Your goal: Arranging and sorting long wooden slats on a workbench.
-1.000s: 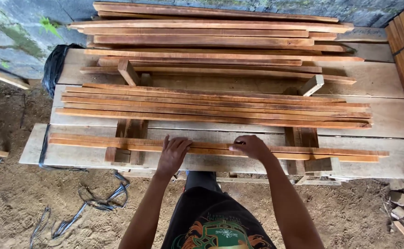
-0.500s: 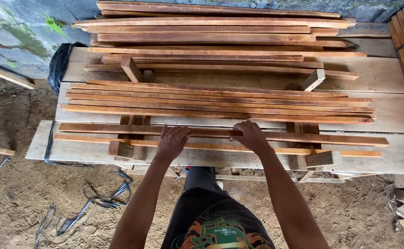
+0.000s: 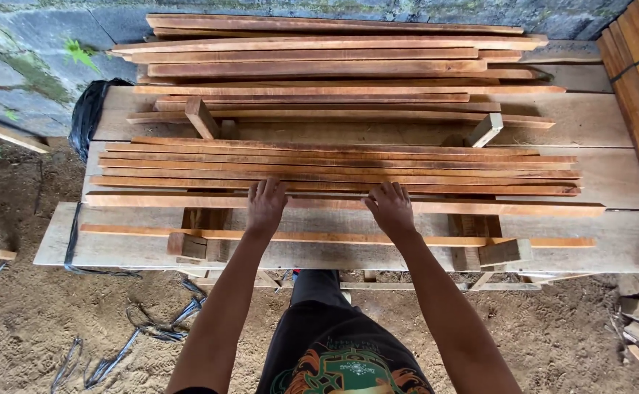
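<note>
1. Left hand [image 3: 267, 206] flat, fingers spread, palm down on wide wooden slat [image 3: 480, 207]; grip open, not clamped.
2. Right hand [image 3: 390, 209] same, pressing that slat.
3. Slat lies across counter [image 3: 115, 252], against slat stack [image 3: 334, 166].
4. Thin strip [image 3: 151, 233] nearer the body.

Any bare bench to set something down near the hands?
Bare plank at the front edge, below the lone thin slat; also the far right end. Crowded beyond both hands (left hand, right hand): slat stack.
</note>
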